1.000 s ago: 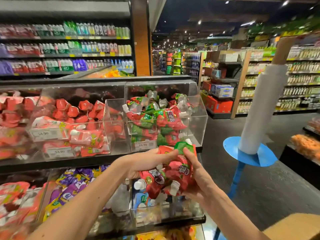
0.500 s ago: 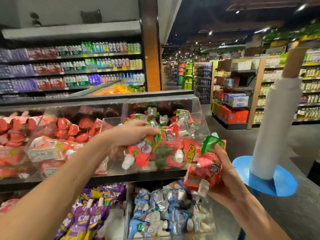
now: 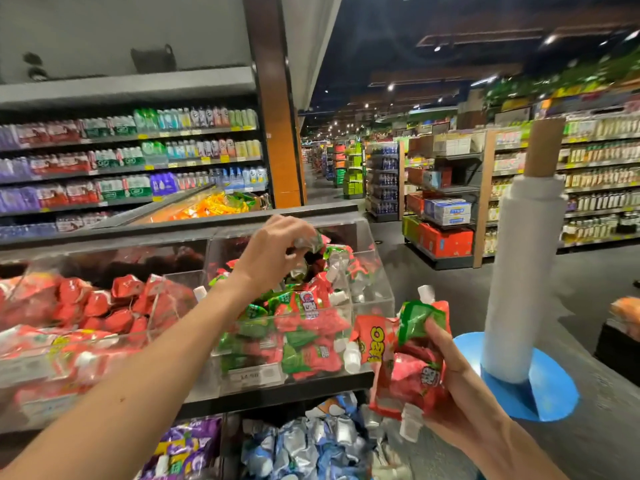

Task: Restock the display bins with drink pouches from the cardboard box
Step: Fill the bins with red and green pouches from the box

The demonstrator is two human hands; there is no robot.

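A clear acrylic display bin [image 3: 373,271] on the upper tier holds a heap of red-and-green drink pouches [image 3: 304,337] with white caps. My left hand [image 3: 272,249] reaches over the back of that heap, and its curled fingers pinch one pouch [image 3: 309,241] above the pile. To the right of the bin and lower, my right hand [image 3: 450,372] grips a bunch of the same red-and-green pouches [image 3: 407,362], caps pointing up and down. The cardboard box is out of view.
Left of this bin sits another clear bin of red pouches [image 3: 104,306]. The tier below holds purple pouches [image 3: 188,441] and blue-silver pouches [image 3: 304,448]. A tall white film roll [image 3: 519,271] stands on a blue disc [image 3: 543,396] at the right. Shelving aisles lie beyond.
My left hand took one pouch from the bunch and carried it up and back over the bin. My right hand with the remaining pouches dropped to the right of the bin.
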